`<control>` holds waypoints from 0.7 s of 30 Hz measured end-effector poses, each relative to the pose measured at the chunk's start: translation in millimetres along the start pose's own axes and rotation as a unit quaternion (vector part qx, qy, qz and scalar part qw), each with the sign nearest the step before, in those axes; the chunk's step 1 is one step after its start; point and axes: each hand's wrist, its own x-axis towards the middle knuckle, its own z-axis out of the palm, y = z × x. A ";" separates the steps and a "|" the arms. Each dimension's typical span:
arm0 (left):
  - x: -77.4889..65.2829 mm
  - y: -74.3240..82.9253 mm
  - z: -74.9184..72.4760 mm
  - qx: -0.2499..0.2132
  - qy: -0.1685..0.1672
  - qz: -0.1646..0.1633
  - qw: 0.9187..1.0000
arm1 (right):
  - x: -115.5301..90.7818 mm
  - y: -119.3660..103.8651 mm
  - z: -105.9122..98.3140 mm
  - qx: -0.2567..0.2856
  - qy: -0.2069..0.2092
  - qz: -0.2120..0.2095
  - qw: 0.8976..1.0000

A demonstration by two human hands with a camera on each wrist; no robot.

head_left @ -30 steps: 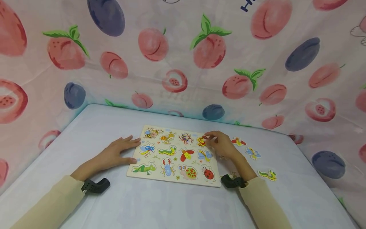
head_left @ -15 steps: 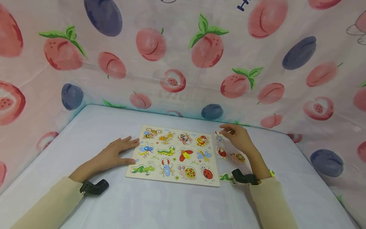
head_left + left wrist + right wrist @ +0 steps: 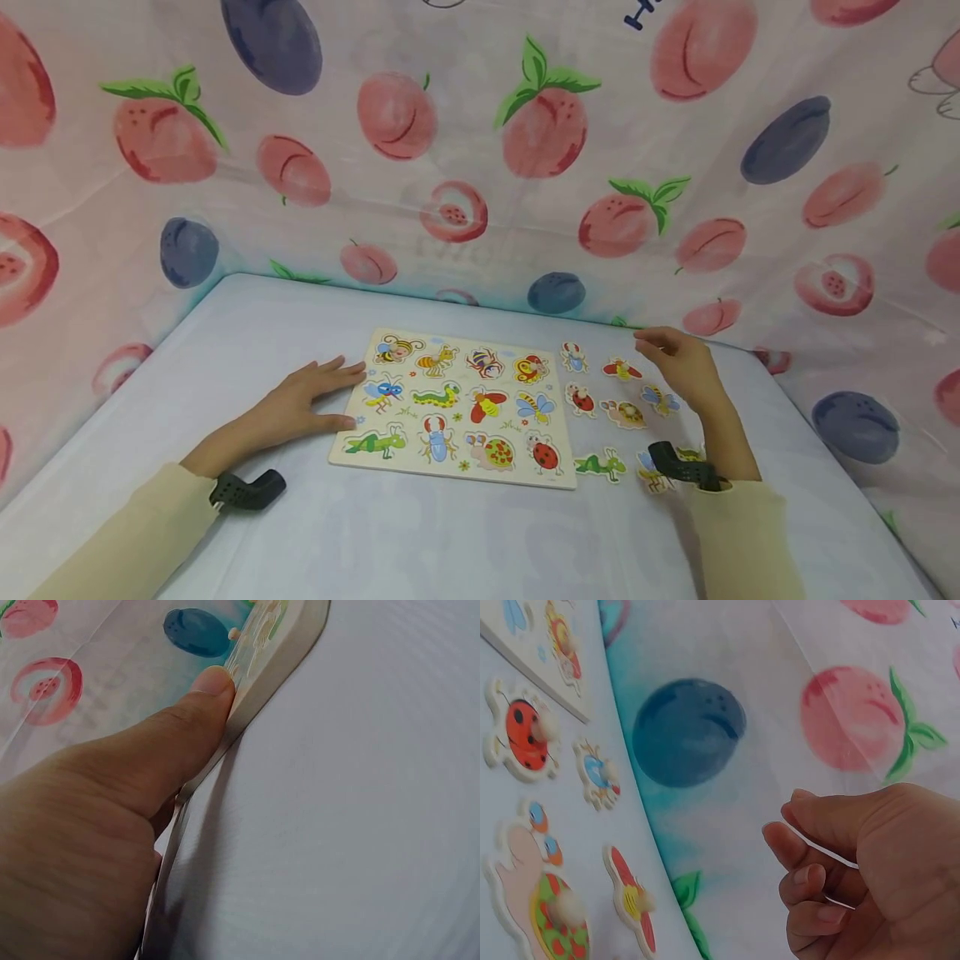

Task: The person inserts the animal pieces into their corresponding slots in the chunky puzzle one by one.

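Head view faces fwd & down; wrist views, closer, share board (image 3: 420, 464).

Left arm (image 3: 127, 533), beige-sleeved: we note it slanting in from the lower left of the head view, bare at the wrist (image 3: 206, 450). Left hand (image 3: 300, 404): back upward, fingers (image 3: 341, 379) extended, thumb (image 3: 180, 724) straight and set apart from them. Right arm (image 3: 746, 537), likewise beige-sleeved: rising from the bottom edge, leaning left toward its hand. Right hand (image 3: 682, 362): raised; we find its thumb (image 3: 840, 814) extended, tip near that of the index finger (image 3: 787, 847), the remaining fingers (image 3: 802, 885) loosely curled toward the palm.
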 end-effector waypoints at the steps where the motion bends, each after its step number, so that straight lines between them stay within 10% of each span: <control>1: 0.1 -0.3 0.0 0.000 0.000 0.001 1.000 | -1.0 2.4 -2.5 0.002 0.001 0.005 1.000; 21: -1.3 3.8 -0.5 -0.010 0.004 -0.005 1.000 | -42.5 8.2 -27.0 -0.064 -0.035 -0.002 0.997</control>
